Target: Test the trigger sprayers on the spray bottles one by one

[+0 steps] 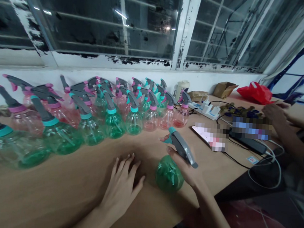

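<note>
My right hand [183, 164] is closed round the neck of a green spray bottle [168, 176] with a grey trigger head and teal collar, held just above the wooden table [56, 190] near its front edge. My left hand [121, 185] lies flat on the table beside it, fingers spread, holding nothing. Several finished spray bottles, green [60, 136] and pink [167, 120], stand in rows along the wall behind.
Another person's hand [274, 113] rests at the far right. Phones [210, 136], a power strip [206, 109], cables, a white jug [182, 88], a cardboard box [223, 88] and a red bag [255, 92] lie on the table's right side.
</note>
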